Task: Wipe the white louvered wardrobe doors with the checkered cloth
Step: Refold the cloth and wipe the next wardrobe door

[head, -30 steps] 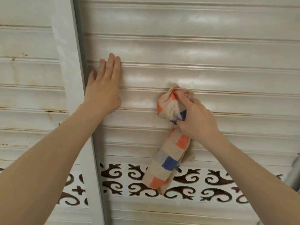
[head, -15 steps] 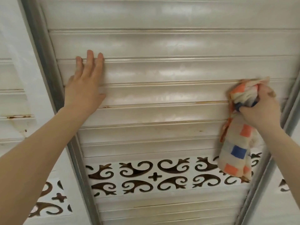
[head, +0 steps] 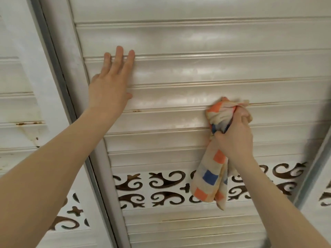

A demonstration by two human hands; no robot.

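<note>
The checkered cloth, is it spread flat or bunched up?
Bunched up: the right hand grips the checkered cloth in a wad against the wardrobe door, its tail hanging.

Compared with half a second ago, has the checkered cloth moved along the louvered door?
Yes. The checkered cloth in the right hand has slid left, away from the door's right frame, which it nearly touched before.

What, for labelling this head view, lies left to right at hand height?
Neighbouring louvered door → grey frame strip → left hand flat on the middle door → checkered cloth gripped by right hand → right-side grey frame.
</note>
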